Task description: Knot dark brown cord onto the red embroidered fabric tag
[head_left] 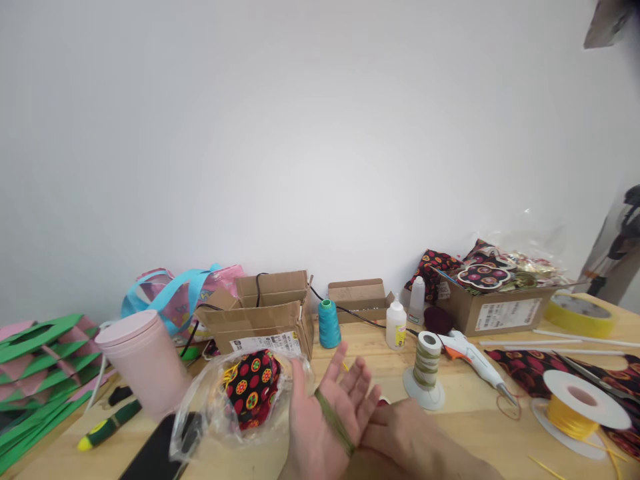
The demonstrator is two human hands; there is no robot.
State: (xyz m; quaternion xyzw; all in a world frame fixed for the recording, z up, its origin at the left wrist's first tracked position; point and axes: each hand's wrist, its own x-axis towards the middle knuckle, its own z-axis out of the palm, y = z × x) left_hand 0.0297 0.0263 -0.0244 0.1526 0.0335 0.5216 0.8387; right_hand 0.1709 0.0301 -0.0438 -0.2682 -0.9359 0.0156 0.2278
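Observation:
My left hand [325,413] is held palm up over the table, its fingers stretched and apart. A band of olive green thread [334,421] lies in several turns across its palm. Against the little-finger side of that hand, my right hand [410,437] is closed where the thread runs round the edge; its fingertips are partly hidden. Just behind the right hand stands a white spool [425,370] wound with olive thread. To the left of the hands, a clear plastic bag [205,407] holds dark patterned fabric pieces [253,390].
Along the wall stand a cardboard box [265,320], a teal thread cone [329,327], a glue bottle [397,327] and a filled carton [505,317]. At right lie a glue gun [473,360] and a yellow cord spool [575,407]; at left, a pink tumbler [145,363] and phone [160,453].

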